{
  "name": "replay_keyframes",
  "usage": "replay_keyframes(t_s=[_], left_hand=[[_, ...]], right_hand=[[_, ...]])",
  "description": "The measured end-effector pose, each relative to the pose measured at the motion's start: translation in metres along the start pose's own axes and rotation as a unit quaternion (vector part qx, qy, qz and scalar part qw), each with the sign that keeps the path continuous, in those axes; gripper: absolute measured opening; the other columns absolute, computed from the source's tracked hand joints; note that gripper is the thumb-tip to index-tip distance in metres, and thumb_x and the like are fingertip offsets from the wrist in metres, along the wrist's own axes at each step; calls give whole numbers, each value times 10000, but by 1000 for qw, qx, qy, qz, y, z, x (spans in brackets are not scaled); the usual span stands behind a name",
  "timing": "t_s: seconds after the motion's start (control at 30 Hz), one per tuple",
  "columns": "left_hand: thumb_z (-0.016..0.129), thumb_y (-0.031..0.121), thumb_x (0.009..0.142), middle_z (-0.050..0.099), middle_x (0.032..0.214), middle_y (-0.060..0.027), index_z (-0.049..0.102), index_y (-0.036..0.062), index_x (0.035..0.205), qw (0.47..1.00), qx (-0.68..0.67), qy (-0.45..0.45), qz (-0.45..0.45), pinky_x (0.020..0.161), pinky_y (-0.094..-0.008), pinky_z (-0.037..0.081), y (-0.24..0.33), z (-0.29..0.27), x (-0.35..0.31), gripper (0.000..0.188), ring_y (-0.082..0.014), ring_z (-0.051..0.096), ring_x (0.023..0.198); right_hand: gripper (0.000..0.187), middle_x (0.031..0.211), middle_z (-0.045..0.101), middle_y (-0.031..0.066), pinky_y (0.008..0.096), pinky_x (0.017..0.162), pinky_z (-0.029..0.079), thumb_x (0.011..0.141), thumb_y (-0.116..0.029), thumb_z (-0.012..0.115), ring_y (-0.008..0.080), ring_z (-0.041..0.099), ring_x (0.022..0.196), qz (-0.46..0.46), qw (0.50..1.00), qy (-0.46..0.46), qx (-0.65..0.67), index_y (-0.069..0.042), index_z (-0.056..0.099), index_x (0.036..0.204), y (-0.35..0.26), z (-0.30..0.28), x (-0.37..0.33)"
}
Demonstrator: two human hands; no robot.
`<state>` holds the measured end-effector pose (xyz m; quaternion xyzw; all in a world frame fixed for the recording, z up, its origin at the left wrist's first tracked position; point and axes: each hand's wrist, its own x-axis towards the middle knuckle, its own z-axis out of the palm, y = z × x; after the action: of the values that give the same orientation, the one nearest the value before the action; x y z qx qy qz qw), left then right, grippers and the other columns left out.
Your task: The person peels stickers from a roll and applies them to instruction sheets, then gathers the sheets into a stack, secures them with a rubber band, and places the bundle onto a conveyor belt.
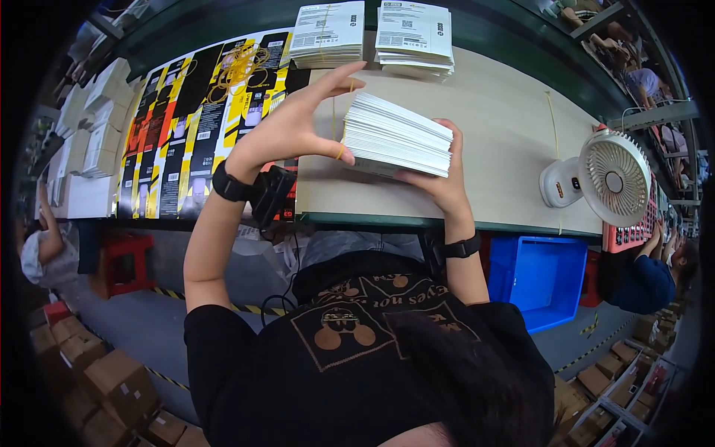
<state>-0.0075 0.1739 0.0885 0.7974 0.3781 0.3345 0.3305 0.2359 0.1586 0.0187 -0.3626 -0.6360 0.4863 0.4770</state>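
A thick stack of white cards [398,132] is held slightly tilted over the table, its layered edges facing up. My right hand [445,167] grips its right end, thumb and fingers on either side. At the stack's left end is my left hand [302,123], its thumb and fingers spread wide. A thin yellow rubber band [341,151] is looped over those spread digits and stretched between them; whether it also goes round the stack I cannot tell. Farther back lie two similar white stacks, one [328,33] with a band around it and another [414,37] to its right.
Yellow-black printed card sheets [190,141] cover the table's left part, with a heap of rubber bands [240,65] on them. White boxes [104,112] are piled far left. A white fan [612,179] stands right. Below the edge sits a blue bin [547,279]. Other people work on both sides.
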Motion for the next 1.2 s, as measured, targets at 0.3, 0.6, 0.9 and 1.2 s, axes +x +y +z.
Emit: replay_keyframes(t_s=[0.3,0.6,0.9,1.2], left_hand=[[822,280,483,499,1133,-109,198,122,1375,996,-60,-44,44,988,-355,308,-8,11,10,1101,-239,455,1104],[766,134,511,508,1064,-80,220,136,1368,999,-44,-1,-13,930,-332,352,-11,24,12,1016,-221,486,998],[746,86,508,520,1049,-69,246,140,1353,999,13,31,1,921,-333,367,-11,27,12,983,-204,493,1009],[750,130,505,538,1031,-82,354,96,1265,1000,3,8,-6,959,-329,335,-17,26,12,857,-204,513,1001]], right_hand=[[882,1159,404,78,326,909,414,526,21,781,215,433,1107,-4,1000,10,1,-94,263,1231,-1,1,2],[734,1167,412,79,377,992,300,628,-108,730,231,388,1145,-46,993,-59,-92,-65,305,1224,-46,-17,15],[208,929,517,92,374,847,326,768,-219,602,267,447,957,-256,822,-341,-378,-79,541,908,-77,22,93],[260,668,477,31,344,729,299,736,-274,620,230,402,698,-258,817,-291,-426,-81,502,608,-93,-67,45]])
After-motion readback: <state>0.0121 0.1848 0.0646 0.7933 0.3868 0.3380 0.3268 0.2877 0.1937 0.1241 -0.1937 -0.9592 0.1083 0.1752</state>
